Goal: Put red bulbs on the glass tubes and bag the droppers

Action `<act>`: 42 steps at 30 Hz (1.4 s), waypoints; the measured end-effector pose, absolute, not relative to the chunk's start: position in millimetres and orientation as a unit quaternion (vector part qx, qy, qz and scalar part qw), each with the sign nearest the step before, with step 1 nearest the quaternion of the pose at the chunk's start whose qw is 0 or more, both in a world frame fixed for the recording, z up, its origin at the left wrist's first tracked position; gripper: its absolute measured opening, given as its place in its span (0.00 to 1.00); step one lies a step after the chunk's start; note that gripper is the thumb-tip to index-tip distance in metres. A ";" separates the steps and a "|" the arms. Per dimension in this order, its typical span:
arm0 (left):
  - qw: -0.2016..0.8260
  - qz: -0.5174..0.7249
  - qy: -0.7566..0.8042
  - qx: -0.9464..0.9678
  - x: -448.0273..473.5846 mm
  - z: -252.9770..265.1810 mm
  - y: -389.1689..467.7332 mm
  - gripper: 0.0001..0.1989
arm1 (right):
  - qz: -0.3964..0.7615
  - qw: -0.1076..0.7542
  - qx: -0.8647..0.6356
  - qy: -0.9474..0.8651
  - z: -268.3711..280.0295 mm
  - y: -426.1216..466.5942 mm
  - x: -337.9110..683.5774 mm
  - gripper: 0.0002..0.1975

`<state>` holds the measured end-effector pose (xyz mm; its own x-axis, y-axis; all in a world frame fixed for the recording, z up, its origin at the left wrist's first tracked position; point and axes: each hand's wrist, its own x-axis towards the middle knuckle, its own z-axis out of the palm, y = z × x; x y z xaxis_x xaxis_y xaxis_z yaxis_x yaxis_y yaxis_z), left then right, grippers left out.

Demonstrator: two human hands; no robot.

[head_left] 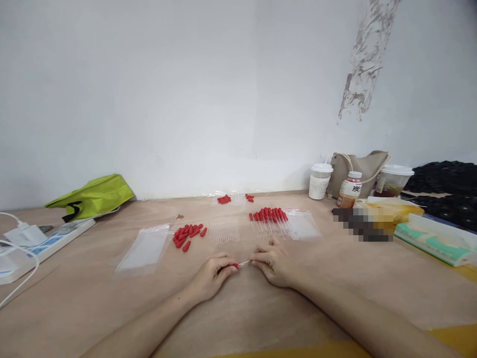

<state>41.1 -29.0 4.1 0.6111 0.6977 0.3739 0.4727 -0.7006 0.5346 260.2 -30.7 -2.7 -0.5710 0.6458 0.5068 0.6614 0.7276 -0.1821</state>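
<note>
My left hand is closed on a red rubber dropper bulb, only its end showing past the fingers. A thin clear glass tube runs from that bulb to my right hand, which pinches its other end. How far the tube sits inside the bulb is hidden. Beyond my left hand lies a pile of loose red bulbs. Several clear tubes lie side by side in the middle. Past my right hand is a row of droppers with red bulbs on clear tubes.
Clear zip bags lie left and right. More bulbs rest by the wall. At right stand a white cup, a bottle, a bag and a tissue pack. A power strip and a green bag are left.
</note>
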 end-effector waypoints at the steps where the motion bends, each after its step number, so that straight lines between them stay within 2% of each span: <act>1: 0.190 0.281 0.334 0.879 41.2 4.4 -30.0 0.11 | -0.022 0.275 -0.368 -0.888 -1.3 -30.7 260.5 0.11; 9: 0.131 0.274 0.366 0.880 42.7 4.2 -32.8 0.12 | -0.077 0.265 -0.373 -0.886 -2.0 -34.0 254.5 0.10; 21: 0.099 0.244 0.313 0.912 40.6 2.6 -29.6 0.11 | -0.024 0.251 -0.397 -0.883 -7.0 -39.1 242.5 0.11; 30: 0.113 0.291 0.356 0.881 29.1 3.6 -19.7 0.11 | -0.101 0.218 -0.411 -0.879 11.0 -44.8 250.8 0.11; 33: 0.128 0.293 0.399 0.859 25.5 2.9 -18.7 0.15 | -0.081 0.227 -0.473 -0.847 13.5 -39.5 260.9 0.11; 38: 0.146 0.263 0.412 0.860 25.3 1.7 -15.5 0.10 | 0.054 0.275 -0.639 -0.717 19.9 -2.0 274.8 0.12; 42: 0.143 0.264 0.408 0.862 25.8 1.5 -15.1 0.10 | 0.048 0.282 -0.706 -0.648 24.3 35.6 265.4 0.18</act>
